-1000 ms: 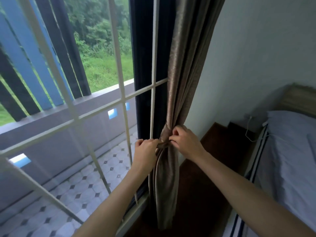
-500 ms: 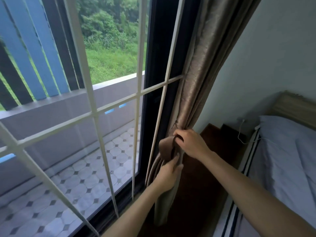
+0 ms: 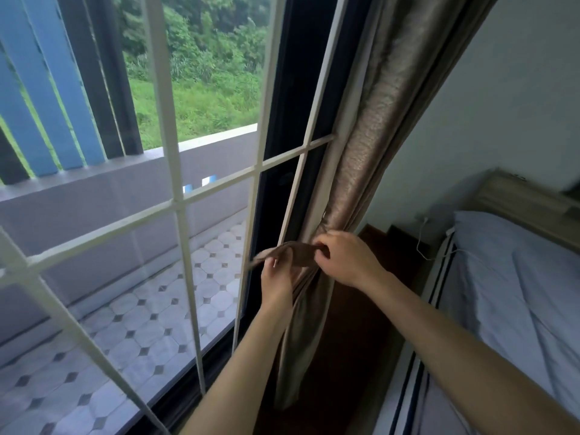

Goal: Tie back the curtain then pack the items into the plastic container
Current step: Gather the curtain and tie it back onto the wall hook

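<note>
Daylight comes through a tall window (image 3: 175,189) crossed by white bars, with a tiled balcony floor (image 3: 163,309) at seven o'clock and green bushes at twelve. At the window's right edge hangs the brown curtain (image 3: 373,146), gathered into a narrow bunch that runs from one o'clock down to six o'clock along the dark frame. A matching brown tie band (image 3: 292,251) stretches almost level across the bunch near the middle of the view. The left hand (image 3: 277,277) reaches up from six o'clock and pinches the band's left end between thumb and fingers, just in front of the frame. The right hand (image 3: 348,259) comes in from four o'clock, fingers curled tight around the band's other end where it meets the gathered cloth. Both hands are closed on the band and nearly touch each other. At three o'clock lies a bed (image 3: 502,293) with pale grey bedding, and a white cable (image 3: 422,237) hangs from the wall beside it. No plastic container shows in this view.
</note>
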The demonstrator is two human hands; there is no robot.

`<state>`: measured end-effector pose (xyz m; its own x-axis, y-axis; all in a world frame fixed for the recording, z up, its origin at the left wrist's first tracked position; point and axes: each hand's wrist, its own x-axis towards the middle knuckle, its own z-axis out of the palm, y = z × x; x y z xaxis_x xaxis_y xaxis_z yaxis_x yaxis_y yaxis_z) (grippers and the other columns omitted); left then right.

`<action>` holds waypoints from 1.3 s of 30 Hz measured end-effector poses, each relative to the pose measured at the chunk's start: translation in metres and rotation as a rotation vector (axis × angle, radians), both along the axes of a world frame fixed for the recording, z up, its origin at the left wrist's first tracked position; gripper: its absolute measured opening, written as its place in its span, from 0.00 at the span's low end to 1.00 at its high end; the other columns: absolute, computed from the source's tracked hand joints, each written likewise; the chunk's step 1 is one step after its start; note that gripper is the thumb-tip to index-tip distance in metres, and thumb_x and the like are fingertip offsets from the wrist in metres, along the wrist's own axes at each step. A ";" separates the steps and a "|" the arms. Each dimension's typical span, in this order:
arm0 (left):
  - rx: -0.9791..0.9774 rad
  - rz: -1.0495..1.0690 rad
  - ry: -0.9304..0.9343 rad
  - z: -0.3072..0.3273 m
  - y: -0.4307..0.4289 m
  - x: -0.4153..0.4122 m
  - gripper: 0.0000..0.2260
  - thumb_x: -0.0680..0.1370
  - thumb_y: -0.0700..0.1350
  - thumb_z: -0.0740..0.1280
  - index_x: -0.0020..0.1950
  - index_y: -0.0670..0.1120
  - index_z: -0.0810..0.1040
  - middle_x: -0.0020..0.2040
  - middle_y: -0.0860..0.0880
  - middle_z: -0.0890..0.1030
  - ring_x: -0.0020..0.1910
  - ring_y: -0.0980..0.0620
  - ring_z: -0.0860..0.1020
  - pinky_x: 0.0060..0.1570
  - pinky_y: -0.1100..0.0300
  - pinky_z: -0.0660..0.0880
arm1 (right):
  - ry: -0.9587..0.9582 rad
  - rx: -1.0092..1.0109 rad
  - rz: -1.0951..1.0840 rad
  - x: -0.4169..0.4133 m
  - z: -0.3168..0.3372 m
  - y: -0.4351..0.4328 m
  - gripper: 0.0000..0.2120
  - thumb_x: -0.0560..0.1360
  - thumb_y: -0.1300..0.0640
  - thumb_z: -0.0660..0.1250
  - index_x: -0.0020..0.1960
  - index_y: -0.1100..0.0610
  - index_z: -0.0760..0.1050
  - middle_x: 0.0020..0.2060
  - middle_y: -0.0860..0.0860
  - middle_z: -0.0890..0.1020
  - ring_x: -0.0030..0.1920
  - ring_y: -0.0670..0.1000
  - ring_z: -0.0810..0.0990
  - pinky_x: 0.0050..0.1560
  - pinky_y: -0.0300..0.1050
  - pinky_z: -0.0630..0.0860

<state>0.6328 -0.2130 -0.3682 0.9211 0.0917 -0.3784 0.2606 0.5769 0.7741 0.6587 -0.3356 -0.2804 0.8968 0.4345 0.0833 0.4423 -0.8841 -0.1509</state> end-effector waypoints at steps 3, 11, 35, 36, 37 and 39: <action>0.058 0.164 -0.120 -0.002 0.014 -0.006 0.06 0.80 0.44 0.65 0.54 0.47 0.78 0.48 0.48 0.84 0.49 0.52 0.83 0.49 0.61 0.78 | -0.223 -0.061 0.158 0.012 0.017 0.026 0.18 0.77 0.61 0.58 0.65 0.59 0.76 0.63 0.54 0.78 0.65 0.53 0.74 0.68 0.48 0.67; 0.136 0.150 -0.163 0.001 0.011 0.014 0.07 0.80 0.45 0.65 0.49 0.42 0.77 0.38 0.49 0.81 0.34 0.60 0.81 0.32 0.67 0.75 | -0.424 -0.844 0.136 0.048 0.007 0.012 0.19 0.77 0.49 0.56 0.60 0.54 0.79 0.57 0.55 0.81 0.65 0.58 0.71 0.75 0.59 0.49; 0.848 -0.067 -0.013 -0.017 -0.137 0.190 0.24 0.84 0.51 0.43 0.56 0.43 0.76 0.47 0.43 0.80 0.48 0.44 0.78 0.46 0.59 0.66 | -0.621 -0.876 0.197 0.135 -0.012 -0.133 0.24 0.76 0.56 0.57 0.66 0.69 0.72 0.61 0.67 0.77 0.66 0.64 0.72 0.75 0.59 0.54; 0.892 -0.084 0.017 -0.018 -0.140 0.194 0.21 0.85 0.49 0.44 0.64 0.42 0.72 0.52 0.41 0.80 0.52 0.42 0.78 0.47 0.58 0.66 | -0.635 -0.876 0.205 0.139 -0.012 -0.134 0.23 0.75 0.57 0.57 0.65 0.69 0.73 0.60 0.67 0.77 0.66 0.64 0.72 0.75 0.59 0.54; 0.914 -0.072 0.048 -0.021 -0.143 0.199 0.19 0.85 0.46 0.46 0.69 0.41 0.67 0.56 0.39 0.79 0.55 0.40 0.77 0.49 0.56 0.67 | -0.644 -0.878 0.213 0.143 -0.012 -0.136 0.23 0.75 0.57 0.57 0.65 0.69 0.73 0.60 0.66 0.77 0.66 0.64 0.72 0.75 0.59 0.53; 1.041 -0.077 0.081 -0.025 -0.145 0.207 0.18 0.84 0.46 0.48 0.71 0.40 0.63 0.58 0.38 0.78 0.56 0.39 0.77 0.51 0.51 0.71 | -0.661 -0.883 0.217 0.148 -0.013 -0.139 0.24 0.75 0.56 0.57 0.65 0.68 0.73 0.61 0.65 0.77 0.67 0.63 0.72 0.74 0.58 0.51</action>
